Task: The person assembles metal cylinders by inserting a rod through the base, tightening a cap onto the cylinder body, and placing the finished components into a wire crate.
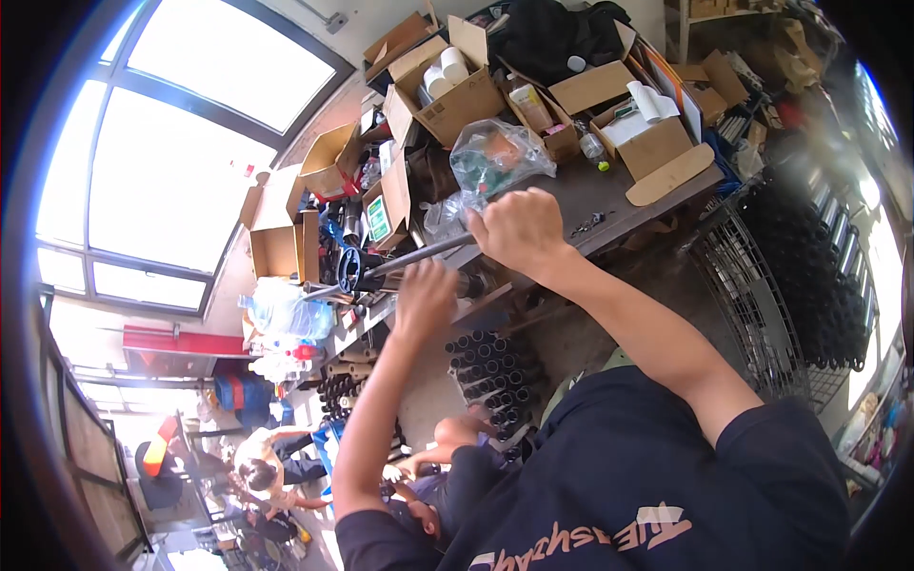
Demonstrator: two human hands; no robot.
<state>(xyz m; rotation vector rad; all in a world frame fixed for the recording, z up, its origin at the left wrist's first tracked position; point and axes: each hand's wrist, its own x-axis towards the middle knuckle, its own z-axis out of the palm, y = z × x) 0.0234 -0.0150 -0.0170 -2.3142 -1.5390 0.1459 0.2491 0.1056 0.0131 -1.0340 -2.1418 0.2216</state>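
Observation:
My right hand (522,228) is closed in a fist around the near end of a long metal bar (428,251). The bar slants down to the left across the bench edge, past a blue ring-shaped fitting (351,270). My left hand (426,297) is beside the bar, at the dark cylinder (470,285) lying along the bench edge. Motion blurs its curled fingers, and whether they touch the bar or the cylinder is unclear. A clear plastic bag (495,157) with orange and green contents lies just beyond my right hand.
Open cardboard boxes (457,112) crowd the back of the bench (657,197). Several black tubes (490,366) stand below it. A wire rack (747,285) is at right, near stacked dark tubes (819,257). A person (452,481) sits close by at lower left, another (262,466) farther off.

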